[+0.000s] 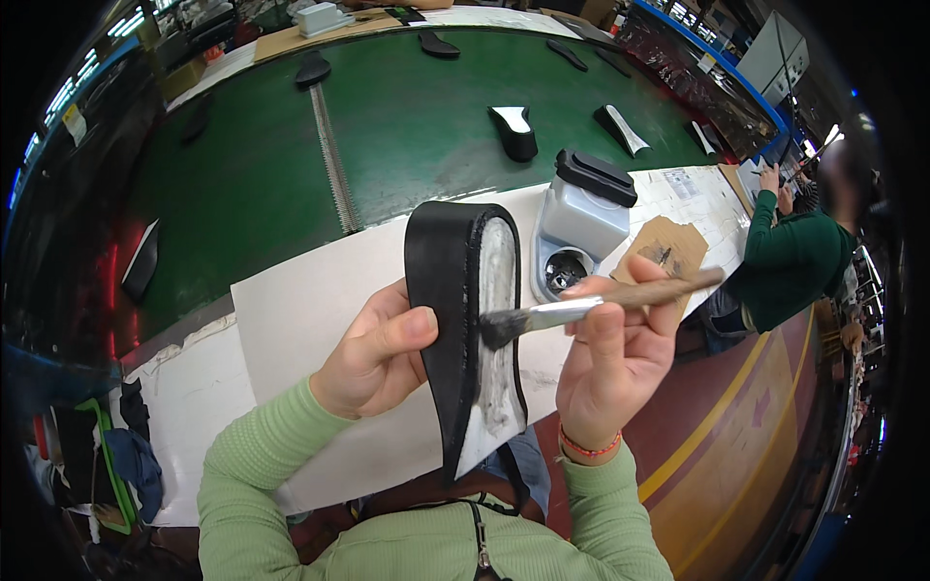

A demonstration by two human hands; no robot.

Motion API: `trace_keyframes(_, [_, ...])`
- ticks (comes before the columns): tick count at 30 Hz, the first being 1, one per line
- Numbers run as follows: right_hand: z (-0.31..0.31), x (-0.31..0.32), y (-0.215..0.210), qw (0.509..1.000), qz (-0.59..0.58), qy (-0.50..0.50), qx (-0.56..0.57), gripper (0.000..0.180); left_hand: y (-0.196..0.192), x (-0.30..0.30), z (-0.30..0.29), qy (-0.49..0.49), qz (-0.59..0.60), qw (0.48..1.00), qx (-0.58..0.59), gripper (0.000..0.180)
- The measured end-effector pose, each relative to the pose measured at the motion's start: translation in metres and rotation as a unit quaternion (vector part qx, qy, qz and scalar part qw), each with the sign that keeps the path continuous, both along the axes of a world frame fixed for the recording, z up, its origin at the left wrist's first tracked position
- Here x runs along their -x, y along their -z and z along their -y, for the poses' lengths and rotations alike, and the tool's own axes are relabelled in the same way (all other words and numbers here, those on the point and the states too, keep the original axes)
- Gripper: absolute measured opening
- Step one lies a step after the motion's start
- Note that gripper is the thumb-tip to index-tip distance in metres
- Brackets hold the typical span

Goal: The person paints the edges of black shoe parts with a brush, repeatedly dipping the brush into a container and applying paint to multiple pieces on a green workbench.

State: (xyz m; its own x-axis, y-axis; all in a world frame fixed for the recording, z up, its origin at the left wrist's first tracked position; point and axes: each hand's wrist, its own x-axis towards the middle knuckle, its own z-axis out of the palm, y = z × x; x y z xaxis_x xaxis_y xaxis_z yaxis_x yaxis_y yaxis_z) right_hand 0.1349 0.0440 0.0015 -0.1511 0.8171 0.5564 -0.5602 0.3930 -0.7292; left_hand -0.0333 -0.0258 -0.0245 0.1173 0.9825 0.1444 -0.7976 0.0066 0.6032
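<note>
A black wedge shoe sole (441,290) stands upright in my left hand (373,353), the thumb on its black side and the fingers behind it. Its white upper face, rimmed in black, is turned to the right and carries grey smears. My right hand (620,363) grips a brush (630,295) by its wooden handle. The dark bristles touch the white face about halfway along. Behind the right hand stands a pale plastic glue pot (581,218) with a black lid, its round opening at the front dark inside.
Several other soles, such as a black-and-white one (513,136), lie on the green conveyor belt (407,126) beyond. White paper (291,320) covers the table; a stained cardboard piece (668,242) lies by the pot. A person in a green sleeve (790,257) works at the right.
</note>
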Motion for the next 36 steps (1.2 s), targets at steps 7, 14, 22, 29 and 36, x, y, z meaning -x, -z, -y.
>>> trace_keyframes(7, [0.008,0.000,0.000,0.993,-0.002,0.056,-0.100,0.048,-0.017,-0.004,0.008,-0.078,-0.053,0.995,0.012,0.056])
trace_keyframes(14, [0.012,-0.004,0.000,0.998,0.009,0.010,-0.068,0.048,-0.024,-0.003,0.008,-0.125,-0.086,0.988,0.026,0.059])
trace_keyframes(22, [0.014,-0.003,-0.002,0.998,0.002,-0.011,-0.066,0.048,-0.029,-0.004,0.010,-0.158,-0.095,0.982,0.031,0.058])
trace_keyframes(29, [0.014,-0.005,-0.006,0.997,0.009,-0.044,-0.056,0.048,-0.029,-0.002,0.010,-0.185,-0.124,0.975,0.023,0.059])
trace_keyframes(36, [0.017,-0.007,-0.007,0.997,0.016,-0.048,-0.052,0.046,-0.032,-0.002,0.010,-0.200,-0.126,0.971,0.025,0.058])
